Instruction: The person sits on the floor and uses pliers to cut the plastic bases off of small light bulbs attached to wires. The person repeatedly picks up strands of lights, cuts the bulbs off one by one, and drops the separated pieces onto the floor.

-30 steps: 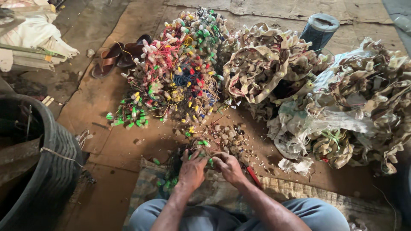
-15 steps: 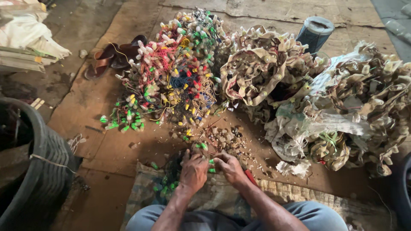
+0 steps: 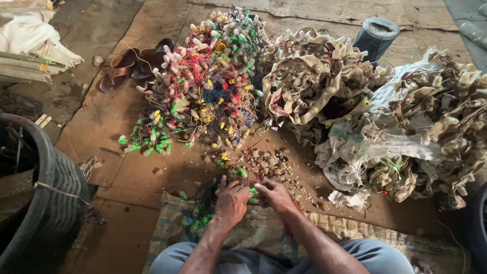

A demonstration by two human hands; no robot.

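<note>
Green bulbs (image 3: 252, 192) on dark wire: pinched between both hands, just nearer than rubble patch (image 3: 266, 163). Left hand (image 3: 231, 203) clenched over wire tangle (image 3: 205, 200); right hand (image 3: 274, 194) fingertips grasp bulb. Wire runs left from fingers; both hands equally near.

Green bulbs (image 3: 195, 222), multicoloured wire heap (image 3: 208, 86)

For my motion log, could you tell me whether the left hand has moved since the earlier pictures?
No: the left hand stays on the green-capped wires at the woven mat's front edge; only the camera shifted.
</note>
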